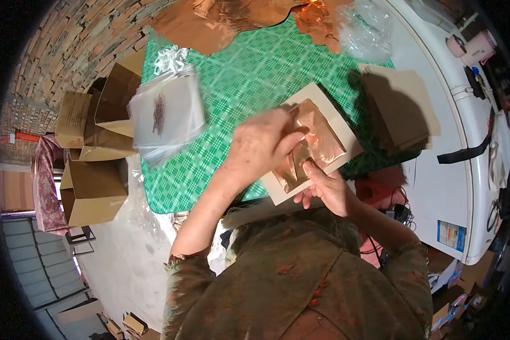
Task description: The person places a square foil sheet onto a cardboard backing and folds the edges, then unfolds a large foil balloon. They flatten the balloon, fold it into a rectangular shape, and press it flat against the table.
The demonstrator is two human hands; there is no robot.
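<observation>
A cream card (276,190) with copper-coloured foil (323,135) over its middle is held tilted above the near edge of the table. My right hand (333,190) grips the card's lower edge, thumb on top of the foil and fingertips curled beneath. Over the upper left part of the foil is my left hand (260,139), somewhat blurred. Its fingers are curled and its thumb lies close to the foil. Whatever is between those fingers is hidden. The foil looks creased and shiny.
On the green checked table (226,85) sit clear plastic sleeves (178,113), white strings (171,59), a stack of brown card (402,102), copper-coloured sheets (195,28) and a clear plastic bag (365,34). Open cardboard boxes (99,190) stand left. A white appliance (436,192) borders the right.
</observation>
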